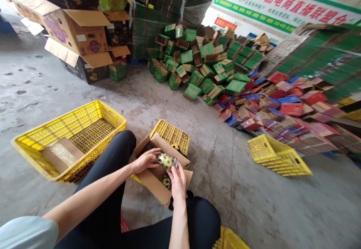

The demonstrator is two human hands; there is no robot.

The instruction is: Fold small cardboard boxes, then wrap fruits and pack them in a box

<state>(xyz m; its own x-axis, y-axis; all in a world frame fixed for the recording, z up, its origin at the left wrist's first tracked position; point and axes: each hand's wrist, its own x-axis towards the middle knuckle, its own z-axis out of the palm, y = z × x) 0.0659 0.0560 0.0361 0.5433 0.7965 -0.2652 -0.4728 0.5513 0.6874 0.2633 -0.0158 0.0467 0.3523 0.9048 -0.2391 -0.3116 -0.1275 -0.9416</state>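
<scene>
Between my two hands is a yellow-green, dark-spotted round item in clear plastic wrap (166,161), its kind not clear to me. My left hand (147,159) grips its left end, and my right hand (177,179) has its fingers on the wrap at the right end. Below them stands an open cardboard box (155,190) with its flaps spread. Inside it a second spotted item (166,181) shows near my right hand. The box rests on or against an upturned yellow plastic crate (175,136); their exact contact is hidden.
A long yellow crate (84,108) on the left holds a flattened piece of cardboard (63,153). Another yellow crate (278,155) lies at the right. Green boxes (193,91) and red and blue boxes (291,109) form heaps behind. Large cartons (76,35) are stacked at the back left.
</scene>
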